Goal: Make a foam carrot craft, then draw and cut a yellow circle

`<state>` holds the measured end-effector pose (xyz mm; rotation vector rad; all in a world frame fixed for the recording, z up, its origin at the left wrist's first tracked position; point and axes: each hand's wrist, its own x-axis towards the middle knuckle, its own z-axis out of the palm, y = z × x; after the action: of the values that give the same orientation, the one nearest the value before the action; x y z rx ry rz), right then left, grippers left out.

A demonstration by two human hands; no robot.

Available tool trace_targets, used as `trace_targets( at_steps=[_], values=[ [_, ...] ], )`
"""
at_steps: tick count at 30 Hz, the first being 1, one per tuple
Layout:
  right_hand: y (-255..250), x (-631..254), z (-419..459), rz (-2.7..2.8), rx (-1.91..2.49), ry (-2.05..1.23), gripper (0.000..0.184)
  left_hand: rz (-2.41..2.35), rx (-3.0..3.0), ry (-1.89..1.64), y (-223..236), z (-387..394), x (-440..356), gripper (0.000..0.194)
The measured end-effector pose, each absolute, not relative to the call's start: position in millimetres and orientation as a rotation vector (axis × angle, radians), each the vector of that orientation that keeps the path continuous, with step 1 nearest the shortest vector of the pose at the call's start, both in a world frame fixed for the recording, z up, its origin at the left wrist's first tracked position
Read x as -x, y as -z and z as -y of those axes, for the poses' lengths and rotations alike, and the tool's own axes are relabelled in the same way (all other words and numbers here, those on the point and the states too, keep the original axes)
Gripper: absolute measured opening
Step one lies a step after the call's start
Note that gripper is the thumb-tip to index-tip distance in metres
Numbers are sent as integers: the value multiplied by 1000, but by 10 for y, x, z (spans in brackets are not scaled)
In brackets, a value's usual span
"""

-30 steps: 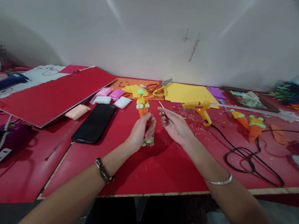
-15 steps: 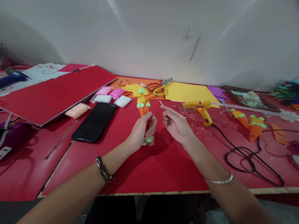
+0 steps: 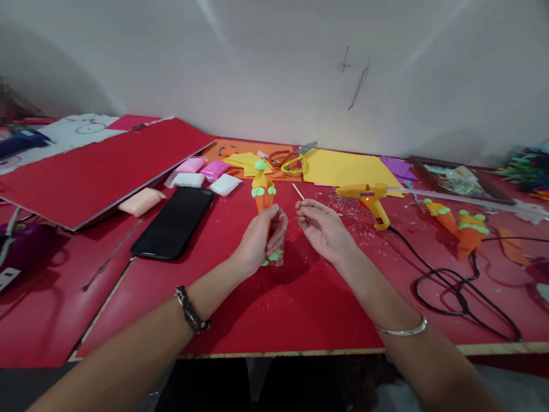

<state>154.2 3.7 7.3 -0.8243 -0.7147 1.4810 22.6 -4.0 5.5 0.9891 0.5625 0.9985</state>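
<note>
Upright in my left hand (image 3: 257, 241) is an orange paper cone (image 3: 264, 199), its top yellow and dotted with pale green clay balls. My fingers wrap round its lower part and hide the tip. A clear wrapper with green clay (image 3: 276, 256) shows just below that hand. Between the thumb and fingers of my right hand (image 3: 325, 229) a thin pale stick (image 3: 298, 192) is pinched, pointing up and away from me. The stick and the cone are apart. To the right lie more cones of the same kind (image 3: 470, 235), decorated with green balls.
A yellow glue gun (image 3: 373, 202) with a lit light and looped black cord lies right of my hands. Left are a black phone (image 3: 173, 224), clay packets (image 3: 225, 184) and a red board (image 3: 103, 173). Scissors (image 3: 294, 161) and yellow sheets (image 3: 348, 170) lie behind.
My right hand has turned slightly and dropped a little, and more of the stick now shows above its fingers. My left hand and the cone are almost still.
</note>
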Motion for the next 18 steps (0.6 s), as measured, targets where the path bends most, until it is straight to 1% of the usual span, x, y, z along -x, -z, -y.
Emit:
trace_targets(
  at_steps=[10,18],
  values=[
    [-123,-1513,6,761,903,-1394,19,-560,-986,-995,-56,42,-224,35],
    [-95,-1539,-23,774,927,-1387,13,-567,-983,-994,-74,51,-230,36]
  ],
)
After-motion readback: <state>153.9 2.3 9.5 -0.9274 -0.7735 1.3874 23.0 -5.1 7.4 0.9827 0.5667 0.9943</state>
